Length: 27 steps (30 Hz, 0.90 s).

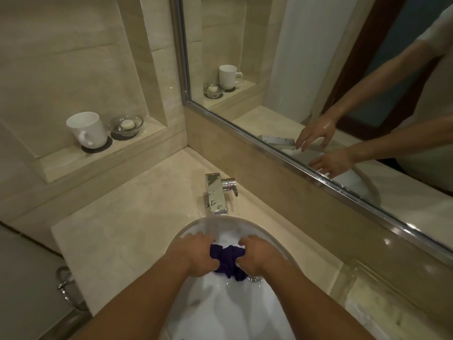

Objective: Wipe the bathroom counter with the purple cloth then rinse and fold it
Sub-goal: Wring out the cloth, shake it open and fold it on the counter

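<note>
Both hands grip the bunched purple cloth (226,262) over the white sink (245,310): left hand (196,253), right hand (257,253). Chrome faucet (217,193) stands behind on the beige surface (127,222). White mug (87,130) and soap dish (126,125) occupy the wall niche.

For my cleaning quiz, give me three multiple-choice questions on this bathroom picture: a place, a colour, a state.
1. Where is the mug? A on the floor; B in the wall niche; C on a towel rail.
2. What colour is the cloth? A yellow; B white; C purple.
3. What are the left hand and right hand doing? A both empty; B both gripping the cloth; C one idle.
Answers: 1 B, it stands beside the soap dish; 2 C, dark against the white sink; 3 B, both curl round it.
</note>
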Tool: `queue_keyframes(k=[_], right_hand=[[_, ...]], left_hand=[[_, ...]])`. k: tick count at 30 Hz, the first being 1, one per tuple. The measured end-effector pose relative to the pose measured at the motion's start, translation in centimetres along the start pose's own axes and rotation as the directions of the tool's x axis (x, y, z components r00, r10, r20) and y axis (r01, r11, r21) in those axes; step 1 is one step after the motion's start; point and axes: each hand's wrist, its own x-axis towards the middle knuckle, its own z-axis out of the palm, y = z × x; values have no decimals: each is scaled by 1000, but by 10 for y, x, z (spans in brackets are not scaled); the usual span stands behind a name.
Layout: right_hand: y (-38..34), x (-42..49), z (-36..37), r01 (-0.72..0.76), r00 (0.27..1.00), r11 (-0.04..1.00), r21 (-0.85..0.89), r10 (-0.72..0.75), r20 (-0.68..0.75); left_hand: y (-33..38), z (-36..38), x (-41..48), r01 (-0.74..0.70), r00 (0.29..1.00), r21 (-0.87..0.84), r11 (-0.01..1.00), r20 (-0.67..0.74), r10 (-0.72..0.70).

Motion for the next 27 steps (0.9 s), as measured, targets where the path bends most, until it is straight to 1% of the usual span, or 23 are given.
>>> queue_keyframes(k=[5, 9, 12, 14, 18, 24, 27], right_hand=[[-21, -19, -1, -46, 999, 998, 52, 48, -23], [-36, -45, 10, -157, 987, 980, 126, 161, -23], [-48, -60, 25, -213, 975, 966, 150, 220, -37], [-54, -66, 36, -242, 968, 957, 163, 250, -32], [-52, -74, 53, -310, 947, 924, 224, 321, -16], [-43, -53, 61, -332, 938, 893, 303, 346, 6], [-38, -36, 66, -316, 945, 891, 325, 327, 22]], left_hand=[[-3, -5, -5, -58, 998, -6, 998, 37, 58], [-12, -11, -11, -149, 987, -10, 989, 61, 149], [-32, -10, -20, -210, 974, -59, 976, 77, 214], [-50, -5, -23, -215, 968, -63, 974, 120, 222], [-74, 2, -18, -188, 964, -16, 982, 186, 188], [-50, 8, 8, -255, 941, -23, 967, 226, 253], [-41, 20, 24, -248, 934, -23, 968, 260, 245]])
